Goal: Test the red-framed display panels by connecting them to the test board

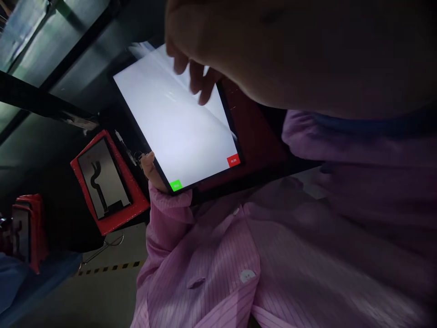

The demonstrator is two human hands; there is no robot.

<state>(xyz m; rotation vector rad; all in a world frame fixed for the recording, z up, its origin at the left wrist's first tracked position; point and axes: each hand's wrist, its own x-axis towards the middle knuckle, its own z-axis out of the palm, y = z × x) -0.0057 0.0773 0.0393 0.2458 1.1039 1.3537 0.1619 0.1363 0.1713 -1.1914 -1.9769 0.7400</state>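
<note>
Head view: left hand (153, 171) grasps screen (164, 118) edge, likely steadying it; right hand (193, 38) above, fingers curled (grasp unclear).

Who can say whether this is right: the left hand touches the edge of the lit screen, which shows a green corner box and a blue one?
Blue is wrong: in the head view, the left hand touches the edge of the lit screen, which shows a green box and a red box.

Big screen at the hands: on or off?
On. The screen glows bright white, with a green box and a red box showing in its two near corners.
</note>
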